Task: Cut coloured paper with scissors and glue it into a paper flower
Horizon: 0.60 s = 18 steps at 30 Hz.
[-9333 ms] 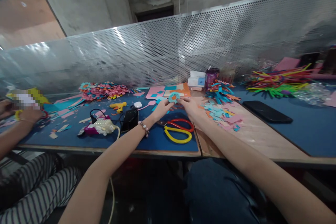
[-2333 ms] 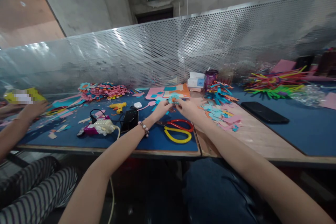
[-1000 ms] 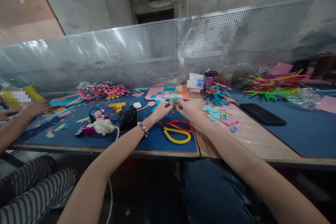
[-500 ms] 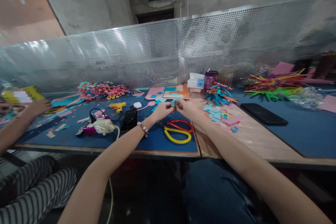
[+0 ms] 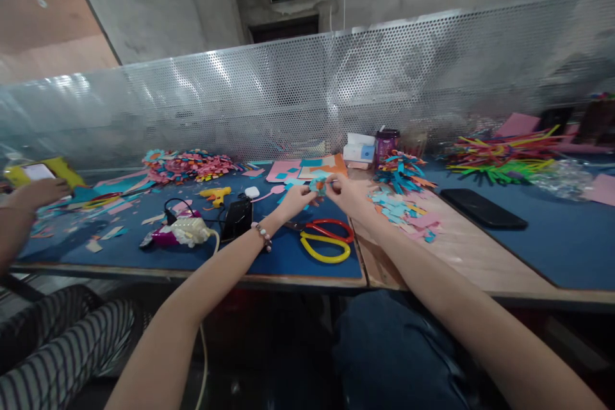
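Note:
A small light-blue flower-like piece with an orange centre is held up over the table, apparently cut from felt or paper. My left hand pinches it from the left side. At its right edge the fingers of my right hand are closed, also pinching; the exact contact is too small to see. Just below my hands lie large scissors with one red and one yellow handle. Right of my right hand, loose blue, orange and pink scraps are strewn on the wood.
A yellow glue gun, a dark phone and a power strip lie to the left. Flower pieces are heaped behind. Another person's hand is at far left. A black phone and pipe cleaners lie right.
My hands have drawn slightly apart, and the flower's orange centre now shows between them. At far left, the other person's hand has moved left, by a lit phone screen.

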Available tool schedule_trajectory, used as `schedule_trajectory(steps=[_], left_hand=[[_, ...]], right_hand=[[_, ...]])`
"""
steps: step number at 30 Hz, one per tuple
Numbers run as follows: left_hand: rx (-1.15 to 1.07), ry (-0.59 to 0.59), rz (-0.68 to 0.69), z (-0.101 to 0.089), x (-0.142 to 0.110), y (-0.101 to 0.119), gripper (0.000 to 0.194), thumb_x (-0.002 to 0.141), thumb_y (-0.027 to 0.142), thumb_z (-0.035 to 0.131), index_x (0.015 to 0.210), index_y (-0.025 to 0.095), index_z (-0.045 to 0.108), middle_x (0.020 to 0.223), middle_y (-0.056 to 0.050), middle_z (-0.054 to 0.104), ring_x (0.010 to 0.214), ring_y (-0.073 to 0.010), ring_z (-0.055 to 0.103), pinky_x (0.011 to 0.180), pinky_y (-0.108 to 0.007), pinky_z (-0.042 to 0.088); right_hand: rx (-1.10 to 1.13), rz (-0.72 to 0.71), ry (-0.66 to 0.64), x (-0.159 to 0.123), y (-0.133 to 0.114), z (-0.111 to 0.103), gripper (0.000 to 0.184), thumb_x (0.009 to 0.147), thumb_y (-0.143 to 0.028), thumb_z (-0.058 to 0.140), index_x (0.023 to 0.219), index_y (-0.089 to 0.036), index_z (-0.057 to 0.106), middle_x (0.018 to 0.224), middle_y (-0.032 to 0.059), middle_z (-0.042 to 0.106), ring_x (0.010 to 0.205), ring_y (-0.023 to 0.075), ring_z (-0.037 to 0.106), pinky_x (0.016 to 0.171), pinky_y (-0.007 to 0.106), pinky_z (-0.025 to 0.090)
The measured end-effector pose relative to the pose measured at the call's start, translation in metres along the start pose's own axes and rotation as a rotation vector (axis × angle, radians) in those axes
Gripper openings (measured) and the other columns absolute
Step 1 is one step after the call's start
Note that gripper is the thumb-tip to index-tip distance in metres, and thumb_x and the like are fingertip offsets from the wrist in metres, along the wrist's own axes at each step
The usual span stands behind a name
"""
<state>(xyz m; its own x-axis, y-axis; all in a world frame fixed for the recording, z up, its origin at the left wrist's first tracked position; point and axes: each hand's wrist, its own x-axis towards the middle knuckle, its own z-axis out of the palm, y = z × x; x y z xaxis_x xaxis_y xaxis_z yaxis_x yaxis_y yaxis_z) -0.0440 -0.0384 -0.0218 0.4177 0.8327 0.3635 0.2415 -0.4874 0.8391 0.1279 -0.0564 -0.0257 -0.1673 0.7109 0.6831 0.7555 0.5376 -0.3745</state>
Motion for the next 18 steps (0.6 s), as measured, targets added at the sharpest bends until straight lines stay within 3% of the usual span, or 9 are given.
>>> schedule_trajectory(steps=[6,12,18], left_hand=[[-0.042,-0.005,-0.009,-0.0002,0.0015,-0.0023,0.021,0.078,0.030,0.057,0.081,0.010,0.065,0.076,-0.008,0.071,0.064,-0.0137,0.065,0.065,-0.024,0.051],[-0.049,0.001,-0.015,-0.0015,0.0024,-0.0030,0.020,0.079,0.028,0.056,0.080,0.011,0.066,0.077,-0.007,0.071,0.063,-0.0128,0.064,0.065,-0.024,0.051],[-0.033,0.021,-0.016,-0.0016,0.0012,0.0017,0.018,0.080,0.026,0.056,0.077,0.011,0.066,0.076,-0.007,0.071,0.064,-0.0128,0.064,0.064,-0.023,0.051]], right_hand=[[0.093,-0.002,-0.046,-0.0012,-0.0013,-0.0017,0.027,0.085,-0.029,0.044,0.105,-0.017,0.057,0.066,-0.0002,0.062,0.056,0.0133,0.053,0.053,0.022,0.034],[0.120,-0.004,-0.046,-0.0004,-0.0010,-0.0006,0.026,0.085,-0.029,0.042,0.093,-0.017,0.064,0.075,0.0032,0.065,0.064,0.0140,0.056,0.060,0.024,0.038],[0.151,-0.014,-0.050,0.0009,0.0030,0.0027,0.026,0.086,-0.033,0.043,0.096,-0.017,0.062,0.068,0.0009,0.062,0.057,0.0131,0.052,0.055,0.023,0.036]])
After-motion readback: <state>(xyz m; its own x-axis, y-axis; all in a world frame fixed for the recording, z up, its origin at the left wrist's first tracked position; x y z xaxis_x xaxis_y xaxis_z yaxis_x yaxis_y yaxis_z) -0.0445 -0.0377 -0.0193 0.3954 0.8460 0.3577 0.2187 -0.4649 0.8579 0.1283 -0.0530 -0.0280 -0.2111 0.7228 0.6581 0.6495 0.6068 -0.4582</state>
